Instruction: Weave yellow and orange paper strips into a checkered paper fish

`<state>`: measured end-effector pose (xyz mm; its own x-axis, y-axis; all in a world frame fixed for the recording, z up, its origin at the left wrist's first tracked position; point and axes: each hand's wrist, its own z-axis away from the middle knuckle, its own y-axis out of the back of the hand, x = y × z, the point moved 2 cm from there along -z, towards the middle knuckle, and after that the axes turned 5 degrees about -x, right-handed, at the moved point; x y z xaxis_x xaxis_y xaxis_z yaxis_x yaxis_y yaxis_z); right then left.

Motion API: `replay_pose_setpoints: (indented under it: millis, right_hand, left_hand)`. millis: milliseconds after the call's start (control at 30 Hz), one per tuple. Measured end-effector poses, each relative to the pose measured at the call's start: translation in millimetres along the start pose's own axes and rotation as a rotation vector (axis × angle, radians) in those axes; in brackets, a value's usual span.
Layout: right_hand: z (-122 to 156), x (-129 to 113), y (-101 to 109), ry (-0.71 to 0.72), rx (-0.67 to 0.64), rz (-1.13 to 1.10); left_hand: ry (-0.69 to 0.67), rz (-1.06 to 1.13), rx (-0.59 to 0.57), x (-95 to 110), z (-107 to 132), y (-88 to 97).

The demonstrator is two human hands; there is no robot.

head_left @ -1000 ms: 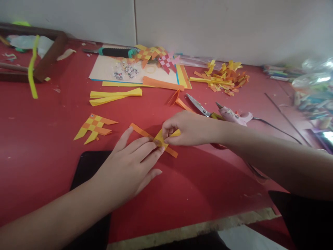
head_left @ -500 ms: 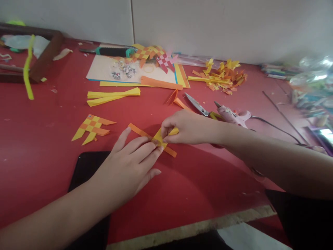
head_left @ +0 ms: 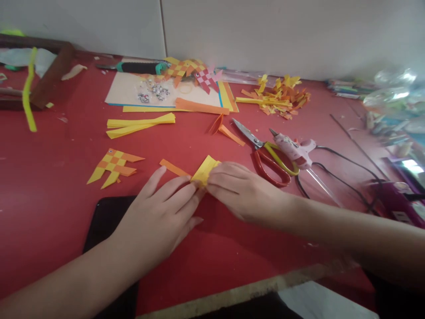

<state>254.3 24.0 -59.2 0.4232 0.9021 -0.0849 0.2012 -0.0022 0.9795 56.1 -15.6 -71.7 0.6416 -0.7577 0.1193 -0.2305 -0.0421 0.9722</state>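
Observation:
My left hand [head_left: 168, 210] lies spread on the red table, its fingertips pressing the edge of the yellow paper strips [head_left: 205, 170] and the orange paper strip [head_left: 174, 168]. From the right, my right hand [head_left: 237, 188] has its fingers closed together at the yellow strips' right edge; its thumb is hidden. The yellow strips lie side by side, slanting across the orange strip, whose right end is covered by my hands. A woven yellow and orange paper fish [head_left: 114, 165] rests left of my hands.
Scissors [head_left: 265, 155] and a pink glue gun [head_left: 294, 150] with its cord lie on the right. Loose yellow strips [head_left: 141, 124], paper sheets [head_left: 128, 88] and a scrap pile [head_left: 282, 97] are farther back. A black phone-like slab [head_left: 109, 221] sits under my left forearm.
My right hand has come down from above the yellow strips to their right edge. The upper part of the yellow strips now lies flat and visible. My left hand stays in place.

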Motion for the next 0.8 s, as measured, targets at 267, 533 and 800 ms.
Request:
replay_pose_setpoints:
  millis: [267,533,800]
  right_hand:
    - [33.0,7.2,-4.8,-0.229,0.012,-0.009]
    - [20.5,-1.5,-3.8,-0.189,0.197,-0.144]
    - [10.1,-14.3,-3.8,-0.258,-0.033,-0.059]
  left_hand:
    - [0.002,-0.041,-0.004,3.0,-1.8,2.3]
    - [0.029,-0.149,0.066,7.4,1.2,1.1]
    - [-0.032,-0.109,0.028,3.1,2.6,-5.7]
